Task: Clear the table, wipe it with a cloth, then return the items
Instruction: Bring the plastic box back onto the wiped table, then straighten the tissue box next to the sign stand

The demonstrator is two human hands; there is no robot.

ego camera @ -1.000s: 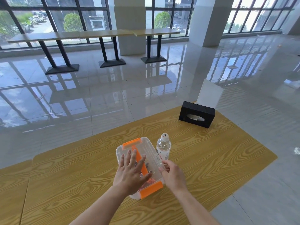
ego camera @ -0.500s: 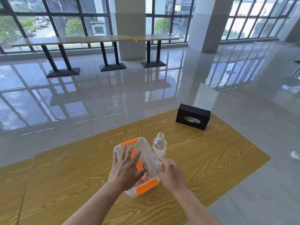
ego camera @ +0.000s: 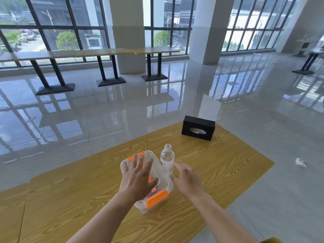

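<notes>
While left hand point(ego camera: 138, 178) and right hand point(ego camera: 188, 181) show grip apart, box point(ego camera: 158, 198) lengthwise points far-left

We look across a glossy tiled floor point(ego camera: 122, 120) that mirrors the window frames. Along the far wall we see tall windows point(ego camera: 52, 23) with dark frames, and in front of them a row of long wooden tables point(ego camera: 87, 52) on black pedestal bases point(ego camera: 110, 82). 2 white pillars point(ego camera: 129, 41) stand there, 1 behind the tables and 1 further right. Outside we make out green trees point(ego camera: 67, 40) and parked cars point(ego camera: 26, 36). A crumpled pale scrap point(ego camera: 300, 162) lies on the floor at the right.
</notes>
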